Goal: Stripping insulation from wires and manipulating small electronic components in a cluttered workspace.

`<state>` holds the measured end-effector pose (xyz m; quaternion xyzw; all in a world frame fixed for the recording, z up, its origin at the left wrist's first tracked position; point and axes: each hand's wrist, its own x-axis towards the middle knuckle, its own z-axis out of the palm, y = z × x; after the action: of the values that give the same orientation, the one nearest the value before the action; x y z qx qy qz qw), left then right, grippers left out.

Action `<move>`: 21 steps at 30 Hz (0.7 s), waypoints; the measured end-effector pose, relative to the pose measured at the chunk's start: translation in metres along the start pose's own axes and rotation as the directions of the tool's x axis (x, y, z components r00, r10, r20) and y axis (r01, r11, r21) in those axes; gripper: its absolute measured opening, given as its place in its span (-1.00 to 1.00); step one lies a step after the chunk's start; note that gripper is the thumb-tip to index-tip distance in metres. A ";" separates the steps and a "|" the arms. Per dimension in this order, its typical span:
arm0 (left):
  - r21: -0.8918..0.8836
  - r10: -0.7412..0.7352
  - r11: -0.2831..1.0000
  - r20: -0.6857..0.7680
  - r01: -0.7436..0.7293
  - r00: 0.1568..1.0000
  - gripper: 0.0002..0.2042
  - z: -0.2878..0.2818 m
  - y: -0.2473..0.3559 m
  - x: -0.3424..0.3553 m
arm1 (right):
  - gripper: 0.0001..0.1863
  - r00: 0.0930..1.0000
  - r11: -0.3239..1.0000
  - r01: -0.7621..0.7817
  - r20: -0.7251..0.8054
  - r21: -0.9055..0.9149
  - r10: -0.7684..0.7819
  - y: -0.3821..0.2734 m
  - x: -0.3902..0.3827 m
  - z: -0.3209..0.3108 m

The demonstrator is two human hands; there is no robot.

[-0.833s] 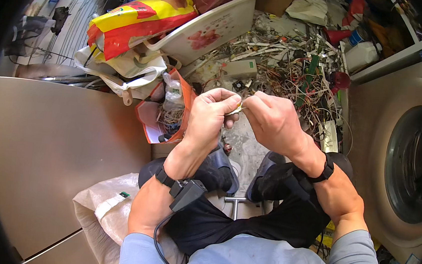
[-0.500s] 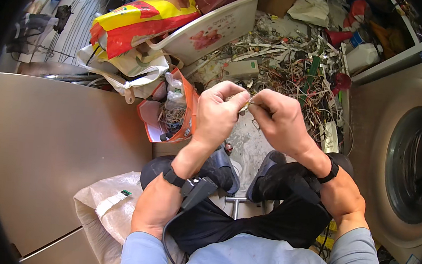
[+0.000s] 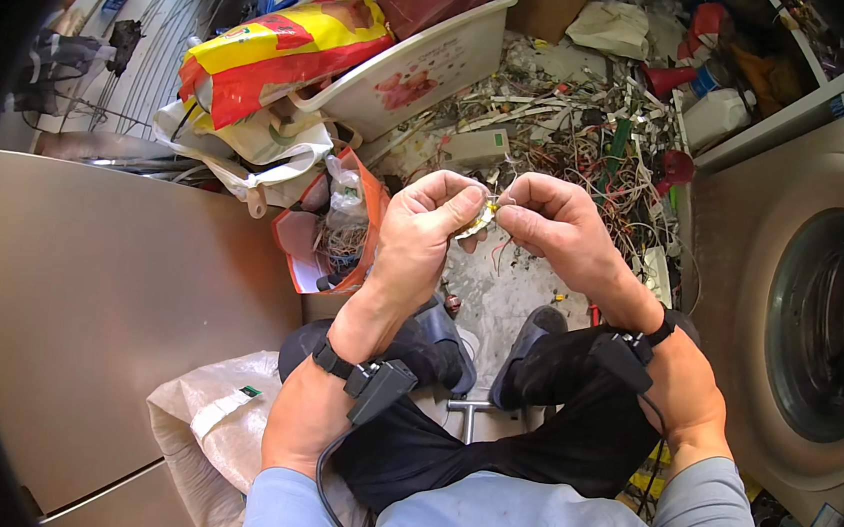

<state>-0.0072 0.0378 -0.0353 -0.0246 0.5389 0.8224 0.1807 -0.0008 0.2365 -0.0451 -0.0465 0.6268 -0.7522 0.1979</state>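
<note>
Above the floor in the middle of the view, my left hand (image 3: 417, 231) pinches a small flat piece (image 3: 476, 225) with a white and yellowish edge. Its exact kind cannot be made out, since my fingers cover much of it. Close beside it, my right hand (image 3: 570, 234) has thumb and forefinger pressed together at the piece's right edge. A thin reddish wire (image 3: 499, 257) hangs under these fingertips. Whether the right fingers grip a wire or the piece itself is hidden.
An orange bag (image 3: 375, 199) of wires stands left of my hands, beside a silver-grey cabinet-like surface (image 3: 127, 308). Tangled wires and scraps (image 3: 638, 202) cover the far floor. A white tub (image 3: 439, 69) stands behind; a front-loading washing machine (image 3: 741, 291) is at right.
My fingertips have drawn slightly apart, and more of the flat piece shows between them. The reddish wire now hangs in view below my right fingers. A red-handled item now shows beside my right forearm.
</note>
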 end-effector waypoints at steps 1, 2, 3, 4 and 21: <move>-0.001 0.000 1.000 0.001 0.000 1.000 -0.83 -0.001 0.002 0.000 | -0.83 0.999 0.999 0.038 0.010 -0.032 -0.037 0.000 0.000 0.001; 0.072 -0.024 0.997 0.003 0.024 1.000 -0.82 -0.002 0.005 0.000 | -0.83 0.999 0.997 0.043 -0.003 -0.056 -0.044 0.000 0.000 0.000; 0.144 -0.049 0.988 0.003 0.048 0.999 -0.81 -0.001 0.010 -0.002 | -0.83 0.999 0.998 0.042 -0.005 -0.055 -0.042 0.001 0.001 0.000; 0.144 -0.051 0.988 0.004 0.050 0.999 -0.81 -0.001 0.016 -0.003 | -0.86 0.997 0.991 0.078 0.019 -0.110 -0.077 0.002 0.002 -0.002; 0.297 0.084 0.953 -0.076 -0.058 0.994 -0.79 -0.003 0.010 -0.005 | -0.74 0.964 0.897 0.038 -0.220 -0.440 -0.148 0.006 -0.004 0.015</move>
<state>-0.0063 0.0304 -0.0267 -0.0139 0.6632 0.7371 0.1288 0.0087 0.2232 -0.0471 -0.0251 0.7946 -0.6030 0.0664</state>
